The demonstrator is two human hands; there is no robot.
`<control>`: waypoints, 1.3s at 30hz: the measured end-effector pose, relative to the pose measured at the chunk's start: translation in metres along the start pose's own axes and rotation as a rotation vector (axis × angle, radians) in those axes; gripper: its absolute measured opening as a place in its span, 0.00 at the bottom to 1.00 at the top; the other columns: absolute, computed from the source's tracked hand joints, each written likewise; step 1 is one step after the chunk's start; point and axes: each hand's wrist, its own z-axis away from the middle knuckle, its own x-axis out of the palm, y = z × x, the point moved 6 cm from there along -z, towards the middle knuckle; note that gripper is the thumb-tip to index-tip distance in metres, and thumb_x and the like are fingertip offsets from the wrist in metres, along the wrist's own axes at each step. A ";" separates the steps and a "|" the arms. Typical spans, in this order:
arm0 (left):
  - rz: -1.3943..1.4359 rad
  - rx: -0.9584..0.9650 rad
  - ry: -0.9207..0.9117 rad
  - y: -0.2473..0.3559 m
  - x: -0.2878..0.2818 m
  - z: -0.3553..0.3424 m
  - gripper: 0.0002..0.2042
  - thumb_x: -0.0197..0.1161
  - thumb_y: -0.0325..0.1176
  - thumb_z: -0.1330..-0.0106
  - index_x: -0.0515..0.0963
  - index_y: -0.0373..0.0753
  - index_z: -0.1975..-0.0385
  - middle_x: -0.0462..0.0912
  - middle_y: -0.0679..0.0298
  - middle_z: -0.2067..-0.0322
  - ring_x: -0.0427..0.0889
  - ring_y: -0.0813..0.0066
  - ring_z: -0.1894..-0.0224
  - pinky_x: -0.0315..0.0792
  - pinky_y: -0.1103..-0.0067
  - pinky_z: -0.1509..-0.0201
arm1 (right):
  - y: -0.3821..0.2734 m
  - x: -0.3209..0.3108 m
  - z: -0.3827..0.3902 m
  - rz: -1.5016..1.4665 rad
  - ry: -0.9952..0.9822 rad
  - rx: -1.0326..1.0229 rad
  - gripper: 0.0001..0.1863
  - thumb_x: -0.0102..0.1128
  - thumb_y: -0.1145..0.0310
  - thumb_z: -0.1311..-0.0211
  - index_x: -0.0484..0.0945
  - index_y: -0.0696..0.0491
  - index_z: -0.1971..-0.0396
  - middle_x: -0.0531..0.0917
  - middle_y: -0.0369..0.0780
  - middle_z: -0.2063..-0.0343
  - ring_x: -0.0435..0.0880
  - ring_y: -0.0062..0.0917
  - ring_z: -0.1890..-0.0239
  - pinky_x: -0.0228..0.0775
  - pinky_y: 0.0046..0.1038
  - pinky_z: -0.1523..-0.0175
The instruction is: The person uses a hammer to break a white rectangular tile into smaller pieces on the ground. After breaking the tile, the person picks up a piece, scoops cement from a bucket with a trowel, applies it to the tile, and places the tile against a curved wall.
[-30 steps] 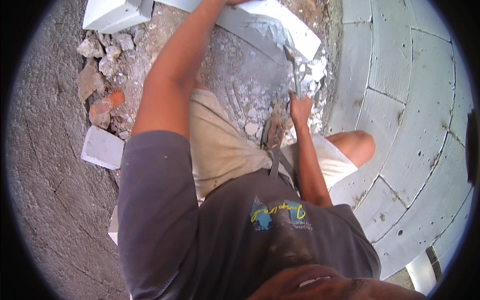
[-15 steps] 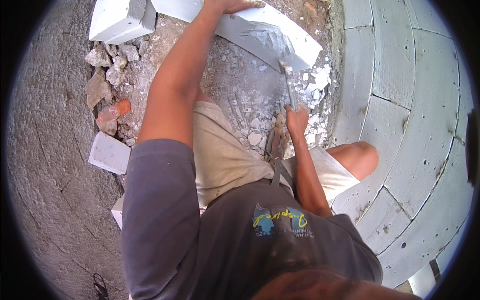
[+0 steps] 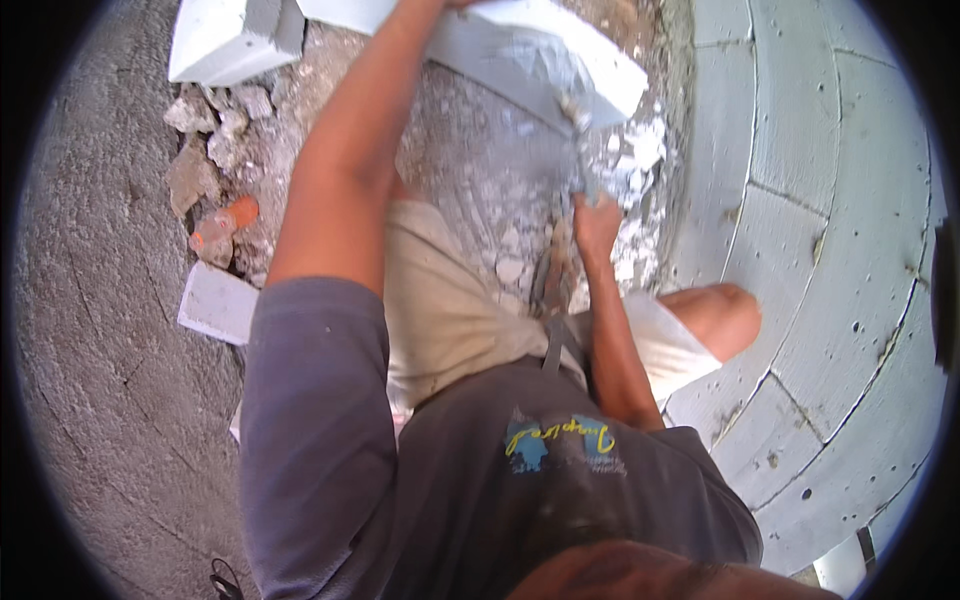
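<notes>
Rubble-strewn floor [image 3: 480, 190] rings block [image 3: 540, 55]; right hand [image 3: 597, 215] grips tool [image 3: 580, 140].

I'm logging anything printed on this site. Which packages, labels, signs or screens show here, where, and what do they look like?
Shirt print: on the chest of the person's dark grey shirt, low centre; a small blue patch with yellow script beside it.
Packages, signs, screens: none visible among the white block, rubble and block wall.

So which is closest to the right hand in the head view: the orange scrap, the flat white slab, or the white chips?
From the right hand:
1. White chips, just above it by the wall.
2. Orange scrap, far left in the rubble.
3. Flat white slab, lower left, slightly farther.
</notes>
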 end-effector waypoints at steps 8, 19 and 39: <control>0.057 0.085 -0.036 0.007 0.001 -0.004 0.41 0.56 0.75 0.41 0.87 0.40 0.49 0.83 0.41 0.47 0.79 0.42 0.40 0.66 0.56 0.30 | -0.001 -0.010 0.000 -0.269 0.101 -0.139 0.13 0.61 0.65 0.35 0.85 0.59 0.72 0.85 0.47 0.75 0.81 0.36 0.75 0.75 0.38 0.64; 0.096 0.077 -0.057 0.003 0.010 -0.011 0.42 0.57 0.75 0.41 0.85 0.37 0.47 0.83 0.41 0.46 0.79 0.43 0.39 0.66 0.56 0.30 | 0.008 -0.047 0.004 -0.662 0.336 -0.391 0.14 0.61 0.66 0.30 0.83 0.63 0.70 0.82 0.40 0.79 0.75 0.24 0.74 0.68 0.29 0.66; 0.065 0.046 -0.046 0.005 -0.005 -0.015 0.42 0.58 0.75 0.43 0.86 0.37 0.49 0.83 0.41 0.46 0.79 0.43 0.39 0.69 0.59 0.32 | 0.037 0.042 -0.014 0.238 0.064 0.074 0.20 0.65 0.55 0.43 0.87 0.58 0.62 0.85 0.56 0.72 0.84 0.57 0.63 0.73 0.53 0.53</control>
